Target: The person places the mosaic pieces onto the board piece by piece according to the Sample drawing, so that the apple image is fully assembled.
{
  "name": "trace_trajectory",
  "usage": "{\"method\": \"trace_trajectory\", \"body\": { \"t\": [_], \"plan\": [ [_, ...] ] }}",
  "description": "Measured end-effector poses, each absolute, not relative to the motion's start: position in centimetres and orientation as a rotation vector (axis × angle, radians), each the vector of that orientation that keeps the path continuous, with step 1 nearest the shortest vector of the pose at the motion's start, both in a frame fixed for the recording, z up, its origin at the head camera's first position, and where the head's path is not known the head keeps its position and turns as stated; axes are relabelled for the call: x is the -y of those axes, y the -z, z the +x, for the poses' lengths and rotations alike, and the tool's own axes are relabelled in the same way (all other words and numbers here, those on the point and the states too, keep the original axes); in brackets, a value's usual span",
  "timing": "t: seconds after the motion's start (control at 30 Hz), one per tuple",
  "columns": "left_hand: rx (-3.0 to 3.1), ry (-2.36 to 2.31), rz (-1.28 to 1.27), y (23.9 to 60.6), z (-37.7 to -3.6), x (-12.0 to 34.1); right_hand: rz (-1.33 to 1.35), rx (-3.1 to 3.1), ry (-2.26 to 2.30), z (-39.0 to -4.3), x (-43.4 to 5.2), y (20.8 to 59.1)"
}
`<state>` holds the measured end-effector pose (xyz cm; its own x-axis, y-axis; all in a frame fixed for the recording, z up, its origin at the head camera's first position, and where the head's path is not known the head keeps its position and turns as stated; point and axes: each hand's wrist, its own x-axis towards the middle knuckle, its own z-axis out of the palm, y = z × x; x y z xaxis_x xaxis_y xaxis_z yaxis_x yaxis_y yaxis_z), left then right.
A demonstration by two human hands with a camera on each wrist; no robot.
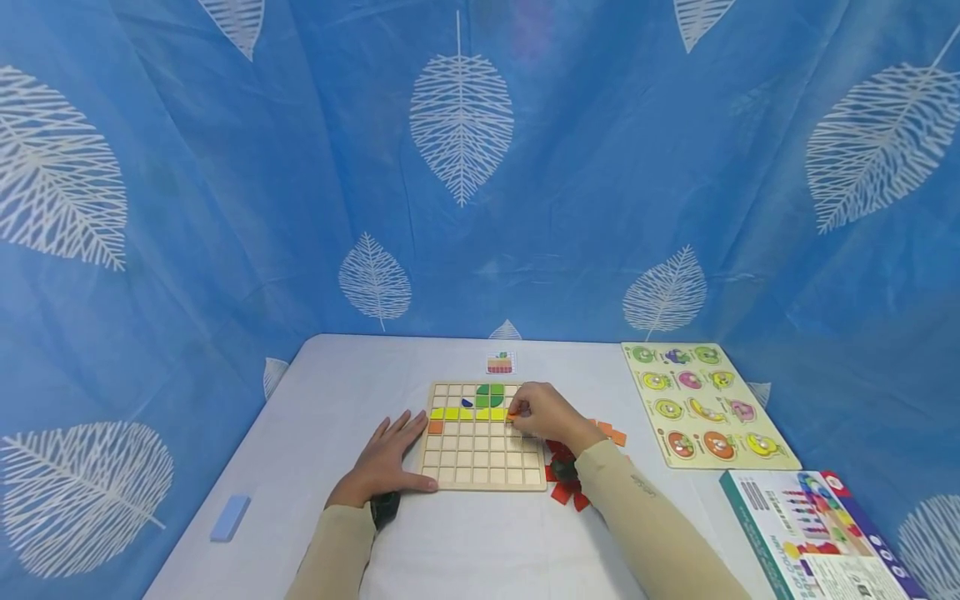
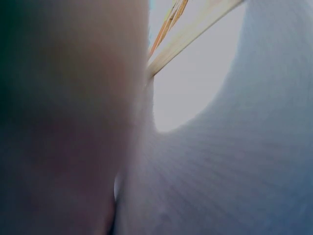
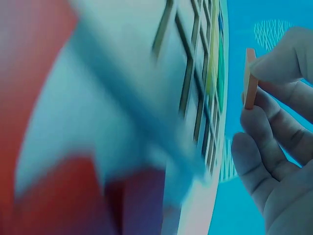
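A wooden grid board (image 1: 482,459) lies flat on the table. Spread out at its left side is my left hand (image 1: 390,458), fingers along the edge and thumb at the near-left corner. My right hand (image 1: 546,411) pinches an orange square tile (image 3: 251,81) between thumb and fingertips over the board's right part, by the end of the yellow row. Yellow tiles (image 1: 451,413) cross the grid, with green rounded pieces (image 1: 483,401) above and a small dark blue piece (image 1: 467,403) beside them. One orange tile (image 1: 435,427) fills a cell under the row's left end.
Loose red tiles (image 1: 560,493) and orange tiles (image 1: 618,437) lie right of the board, partly under my right wrist. A small picture card (image 1: 501,362) is behind it. Further right are a fruit puzzle board (image 1: 678,400) and a printed box (image 1: 817,533). A blue block (image 1: 230,518) sits far left.
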<state>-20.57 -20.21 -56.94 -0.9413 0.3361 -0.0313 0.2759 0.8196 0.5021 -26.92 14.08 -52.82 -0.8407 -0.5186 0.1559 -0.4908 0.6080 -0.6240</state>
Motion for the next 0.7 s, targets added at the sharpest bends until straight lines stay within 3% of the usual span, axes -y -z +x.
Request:
{"method": "trace_trajectory", "body": {
  "t": [0.3, 0.7],
  "plan": [
    [-2.885, -0.753, 0.474, 56.9, -20.5, 20.2, -1.054, -2.754, 0.953, -26.9, -10.4, 53.0],
    [-2.866, -0.764, 0.477, 57.1, -20.5, 20.4, -1.083, -2.732, 0.887, -26.3, -5.9, 53.2]
  ]
}}
